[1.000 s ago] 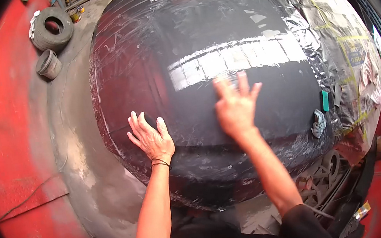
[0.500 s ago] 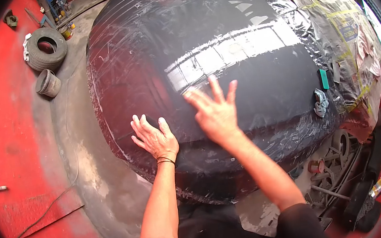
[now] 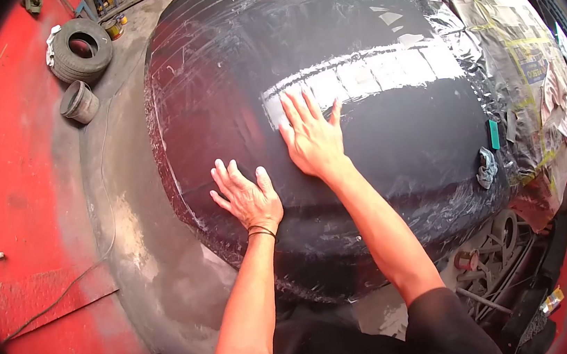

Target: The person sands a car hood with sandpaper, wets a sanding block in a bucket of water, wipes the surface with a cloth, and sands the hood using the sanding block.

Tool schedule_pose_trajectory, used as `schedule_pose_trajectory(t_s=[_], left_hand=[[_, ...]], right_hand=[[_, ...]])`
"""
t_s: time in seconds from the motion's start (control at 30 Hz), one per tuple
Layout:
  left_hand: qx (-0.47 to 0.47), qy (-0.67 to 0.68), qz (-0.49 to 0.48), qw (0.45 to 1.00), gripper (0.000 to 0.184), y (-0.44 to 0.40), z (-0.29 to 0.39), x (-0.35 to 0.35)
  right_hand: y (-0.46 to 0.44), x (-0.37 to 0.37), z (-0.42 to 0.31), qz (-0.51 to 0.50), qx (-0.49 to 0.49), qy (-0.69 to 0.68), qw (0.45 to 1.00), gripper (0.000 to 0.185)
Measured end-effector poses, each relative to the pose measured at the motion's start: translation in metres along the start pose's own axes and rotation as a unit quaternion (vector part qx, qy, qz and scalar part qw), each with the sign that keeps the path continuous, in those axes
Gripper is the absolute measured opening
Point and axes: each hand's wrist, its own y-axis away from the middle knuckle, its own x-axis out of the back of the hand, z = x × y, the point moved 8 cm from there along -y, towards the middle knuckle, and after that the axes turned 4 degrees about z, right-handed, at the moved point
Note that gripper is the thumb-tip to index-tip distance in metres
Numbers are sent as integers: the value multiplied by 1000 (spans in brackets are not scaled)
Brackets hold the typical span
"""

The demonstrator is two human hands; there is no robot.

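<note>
A large dark, glossy curved panel (image 3: 391, 144), like a car hood, fills the middle, streaked with pale smears and a bright window reflection. My left hand (image 3: 251, 198) rests on its near left part, fingers spread, dark bands round the wrist. Further up and to the right, my right hand (image 3: 312, 135) lies on the panel with its fingers stretched out, the tips at the left end of the reflection. Neither hand holds anything. A crumpled grey-blue cloth (image 3: 486, 168) and a small green block (image 3: 494, 134) lie at the panel's right side.
Taped masking paper (image 3: 522, 66) covers the area right of the panel. On the floor at the upper left are a tire (image 3: 79, 52) and a bucket (image 3: 80, 102). Scrap parts and a wheel (image 3: 505, 232) lie below right. A cable (image 3: 66, 293) crosses the red surface.
My right hand has swept left across the panel and its fingers look sharper now. My left hand stays at about the same place on the panel. The view has shifted slightly.
</note>
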Motion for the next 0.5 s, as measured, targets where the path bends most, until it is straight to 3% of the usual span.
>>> schedule_pose_trajectory(t_s=[0.1, 0.27, 0.4, 0.47, 0.5], left_hand=[[4, 1, -2, 1000, 66, 0, -2, 1], [3, 12, -2, 1000, 66, -1, -2, 0], [-1, 14, 2, 1000, 66, -1, -2, 1], [2, 16, -1, 1000, 65, 3, -2, 1], [3, 17, -1, 1000, 65, 3, -3, 0]], right_hand=[[14, 9, -9, -9, -8, 0, 1000, 57], [126, 35, -33, -131, 50, -44, 989, 64], [32, 19, 5, -84, 9, 29, 996, 59], [14, -6, 11, -3, -26, 66, 997, 59], [19, 3, 3, -14, -68, 39, 997, 61]])
